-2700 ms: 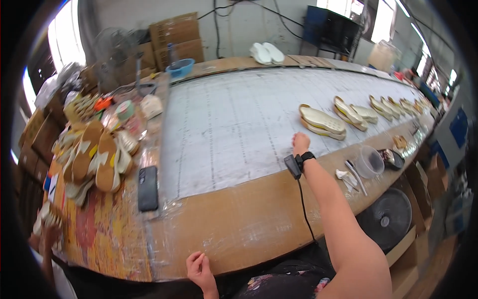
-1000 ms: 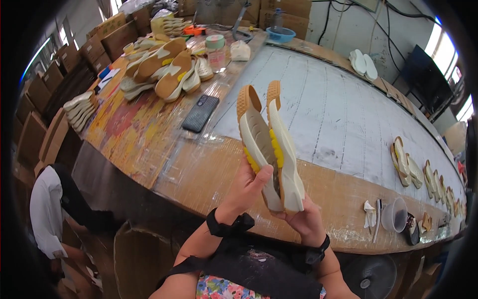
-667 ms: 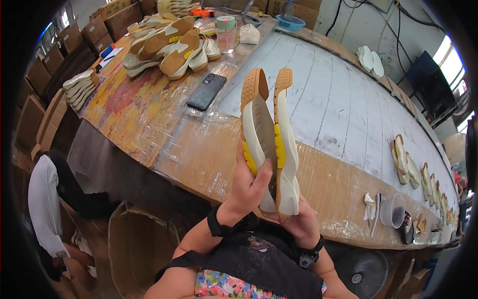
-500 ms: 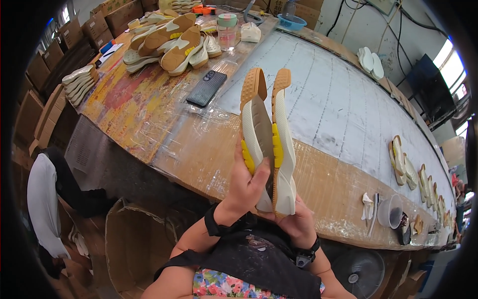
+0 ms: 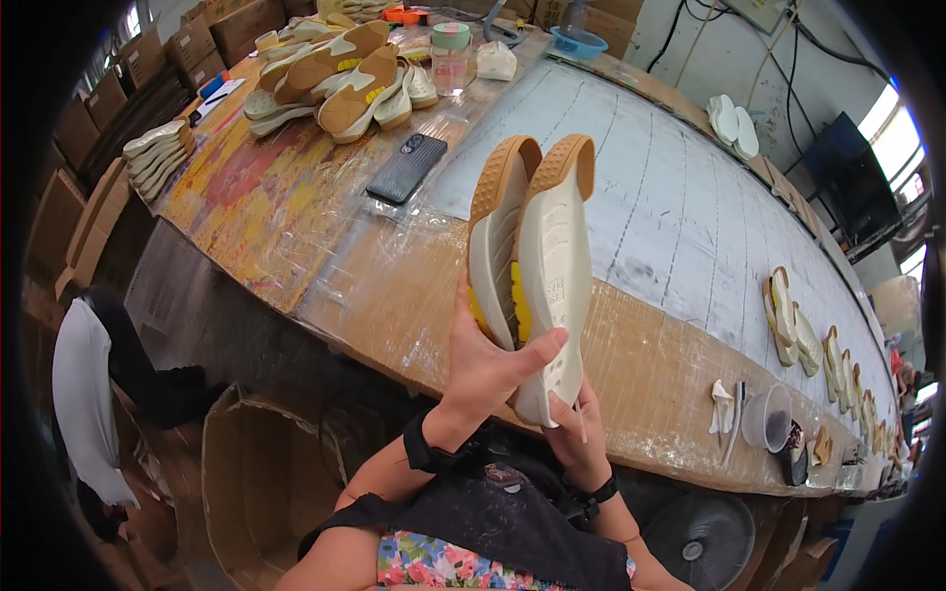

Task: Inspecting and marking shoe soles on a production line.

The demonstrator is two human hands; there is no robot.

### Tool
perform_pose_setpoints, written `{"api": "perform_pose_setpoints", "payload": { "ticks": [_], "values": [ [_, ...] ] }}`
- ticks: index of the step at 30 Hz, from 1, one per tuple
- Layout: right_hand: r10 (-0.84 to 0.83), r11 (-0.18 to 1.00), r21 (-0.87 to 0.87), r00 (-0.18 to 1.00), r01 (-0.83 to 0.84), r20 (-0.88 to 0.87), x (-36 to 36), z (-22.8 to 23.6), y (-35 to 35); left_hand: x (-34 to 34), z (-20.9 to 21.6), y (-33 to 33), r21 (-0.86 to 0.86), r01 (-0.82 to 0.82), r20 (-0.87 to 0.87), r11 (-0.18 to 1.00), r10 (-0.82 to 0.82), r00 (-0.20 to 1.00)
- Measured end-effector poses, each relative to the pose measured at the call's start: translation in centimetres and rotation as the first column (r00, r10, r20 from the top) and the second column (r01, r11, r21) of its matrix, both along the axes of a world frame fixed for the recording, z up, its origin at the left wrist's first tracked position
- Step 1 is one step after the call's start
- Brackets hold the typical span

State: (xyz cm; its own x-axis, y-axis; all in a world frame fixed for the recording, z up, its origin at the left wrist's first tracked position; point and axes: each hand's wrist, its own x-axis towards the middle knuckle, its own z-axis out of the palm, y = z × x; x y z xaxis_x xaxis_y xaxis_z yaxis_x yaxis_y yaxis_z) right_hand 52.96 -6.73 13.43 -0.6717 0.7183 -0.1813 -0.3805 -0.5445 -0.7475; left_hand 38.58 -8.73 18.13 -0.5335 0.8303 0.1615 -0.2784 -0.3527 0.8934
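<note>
Head view: left hand [image 5: 483, 369] and right hand [image 5: 583, 441] wrap their fingers round two soles [image 5: 557, 258] by the counter's [image 5: 645, 379] near edge, a gap separating soles from phone [image 5: 407, 169].

Dark phone [image 5: 407, 168] on table [image 5: 345, 305]; green-lidded jar [image 5: 450, 67] near white bundle [image 5: 496, 62]; blue basin [image 5: 578, 43]; 1 round fan [image 5: 698, 542] below table.
</note>
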Motion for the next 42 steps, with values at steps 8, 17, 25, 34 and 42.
{"api": "perform_pose_setpoints", "payload": {
  "ticks": [8,17,25,34,42],
  "values": [
    [-0.022,0.997,0.072,0.999,0.020,0.024,-0.2,0.2,-0.4,0.5,0.4,0.0,-0.051,-0.055,0.050,0.997,0.057,0.997],
    [-0.001,0.999,-0.035,0.998,-0.002,-0.063,0.2,-1.2,-0.5,0.4,0.0,0.7,-0.019,-0.018,-0.113,1.000,0.016,0.994],
    [0.052,0.997,0.068,0.997,-0.047,-0.065,0.8,-1.8,1.3,0.4,-0.4,0.1,0.093,-0.005,-0.098,0.996,0.014,0.995],
    [-0.613,0.203,0.978,0.786,0.058,0.081,-0.6,3.3,1.8,-0.7,-2.4,0.3,0.100,0.033,0.617,0.994,-0.088,0.782],
    [-0.239,0.617,0.739,0.959,0.270,-0.151,-0.6,0.8,0.6,-3.0,-4.7,0.0,0.260,0.203,0.715,0.944,-0.330,0.616]
  ]
}}
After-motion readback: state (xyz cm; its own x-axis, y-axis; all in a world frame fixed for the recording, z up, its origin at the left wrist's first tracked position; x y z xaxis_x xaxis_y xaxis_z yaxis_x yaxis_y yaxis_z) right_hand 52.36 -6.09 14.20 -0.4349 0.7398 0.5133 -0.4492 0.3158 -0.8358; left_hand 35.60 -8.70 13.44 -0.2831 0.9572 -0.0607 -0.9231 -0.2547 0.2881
